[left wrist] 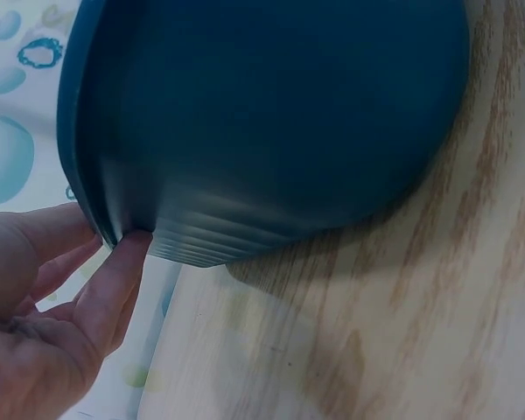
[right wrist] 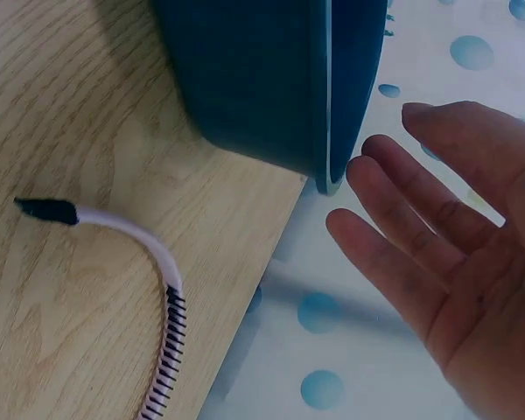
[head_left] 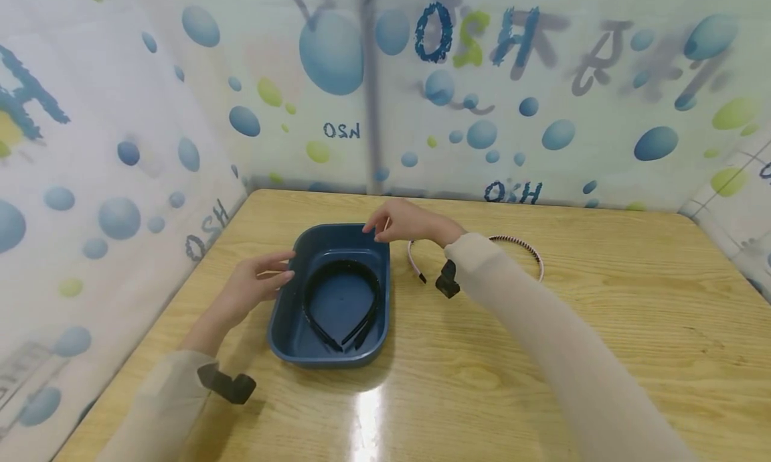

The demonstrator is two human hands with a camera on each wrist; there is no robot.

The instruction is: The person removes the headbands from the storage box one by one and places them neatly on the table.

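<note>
A dark blue plastic basin (head_left: 328, 363) stands upright on the wooden table, and a black headband (head_left: 378, 294) lies inside it. At the basin's left rim, my left hand (head_left: 255, 281) has its fingers extended and touching the edge. The left wrist view shows the left hand (left wrist: 57, 306) beside the basin's outer wall (left wrist: 271, 131). My right hand (head_left: 406, 221) hovers by the far right corner of the rim. Its fingers are loosely bent, with nothing held, in the right wrist view (right wrist: 455, 236). Right of the basin lies a pale pink headband with dark stripes (head_left: 518, 241), partly covered by my right arm.
The light wooden table (head_left: 602, 315) reaches back to a printed curtain (head_left: 421, 114) with blue and green bubbles. The curtain also closes off the left side. A small black camera (head_left: 235, 387) is strapped to the left wrist, another camera (head_left: 448, 280) to the right.
</note>
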